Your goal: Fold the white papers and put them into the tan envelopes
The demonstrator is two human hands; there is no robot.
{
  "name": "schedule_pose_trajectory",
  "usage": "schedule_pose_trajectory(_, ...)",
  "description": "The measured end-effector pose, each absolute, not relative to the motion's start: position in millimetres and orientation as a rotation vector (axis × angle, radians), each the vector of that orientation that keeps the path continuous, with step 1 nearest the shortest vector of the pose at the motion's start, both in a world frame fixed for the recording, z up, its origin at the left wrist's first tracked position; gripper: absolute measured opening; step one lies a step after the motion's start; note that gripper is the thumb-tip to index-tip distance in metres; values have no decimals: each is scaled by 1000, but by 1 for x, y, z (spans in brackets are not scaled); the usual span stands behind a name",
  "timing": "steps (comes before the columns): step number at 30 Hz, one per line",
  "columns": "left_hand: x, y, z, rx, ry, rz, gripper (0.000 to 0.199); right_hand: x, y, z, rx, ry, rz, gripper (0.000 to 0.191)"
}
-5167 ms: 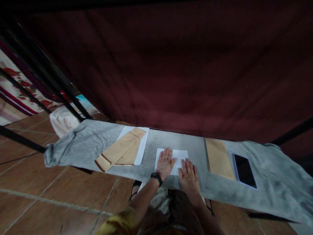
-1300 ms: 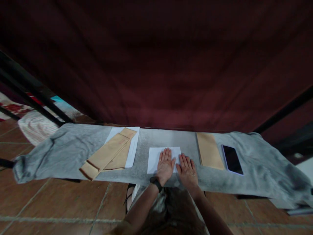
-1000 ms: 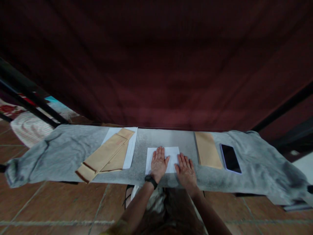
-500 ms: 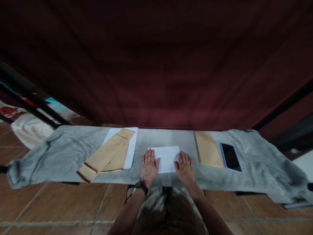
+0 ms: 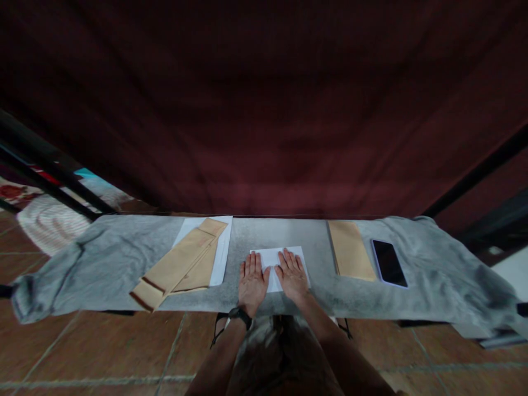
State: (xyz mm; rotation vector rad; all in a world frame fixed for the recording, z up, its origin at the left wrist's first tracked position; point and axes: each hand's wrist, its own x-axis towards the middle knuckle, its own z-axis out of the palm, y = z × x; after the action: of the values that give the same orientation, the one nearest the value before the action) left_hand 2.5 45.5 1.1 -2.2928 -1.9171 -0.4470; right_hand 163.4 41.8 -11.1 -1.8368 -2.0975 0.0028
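Shifting inward since the earlier frame, the right hand (image 5: 292,275) is lying flat on the white paper (image 5: 273,282), the left hand (image 5: 252,282) covering its left edge; each grip is released. The paper is resting mid-way along the tabletop (image 5: 284,232).

I take this for home interior: brown tiled floor (image 5: 124,346), dark red curtain (image 5: 289,137) hanging beyond spread grey cloth (image 5: 119,247), floral fabric (image 5: 12,191) and striped cloth (image 5: 53,223) at far left.
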Motion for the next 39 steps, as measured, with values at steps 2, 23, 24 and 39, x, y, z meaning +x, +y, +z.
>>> schedule_pose_trajectory(2,2,45,1,-2291,-1908,-447,64,169,40,-12,-1879,-2075,-28,53)
schedule_pose_trajectory(23,3,42,17,-2382,-1973,-274,77,233,-16,-20,-1898,-1916,-365,57)
schedule_pose_trajectory(24,3,42,17,-2379,-1971,-270,77,233,-20,-19,-1914,-1887,-361,58)
schedule_pose_trajectory(39,7,32,13,-2274,-2021,-446,63,202,-60,-4,-1757,-2187,-157,53)
